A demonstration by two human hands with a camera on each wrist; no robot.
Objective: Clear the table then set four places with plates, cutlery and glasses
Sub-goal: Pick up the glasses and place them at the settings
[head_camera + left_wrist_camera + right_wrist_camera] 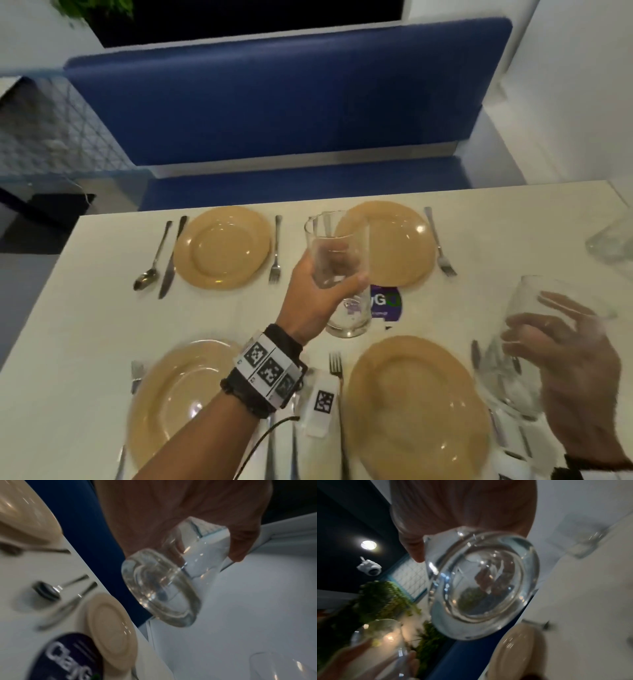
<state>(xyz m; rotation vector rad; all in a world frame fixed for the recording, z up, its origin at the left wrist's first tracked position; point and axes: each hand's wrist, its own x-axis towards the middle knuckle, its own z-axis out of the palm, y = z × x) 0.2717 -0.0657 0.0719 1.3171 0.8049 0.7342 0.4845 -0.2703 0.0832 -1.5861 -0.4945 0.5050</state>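
A: White bench (102, 308) filling the lower frame, four tan plates (222, 247) laid out, cutlery (275, 249) alongside.

B: Left hand (315, 294) at centre, fingers wrapped round a clear glass (339, 270), held off the bench. Right hand (575, 373) at lower right, curled round a second glass (534, 342), blurred.

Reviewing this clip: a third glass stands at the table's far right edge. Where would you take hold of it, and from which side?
Grip the glass at the far right edge around its side wall, coming in level from the near side, where bare table leaves room. It is blurred and cut off by the frame, so whether it stands upright is unclear. Both hands are full: the left hand and right hand each hold a glass.
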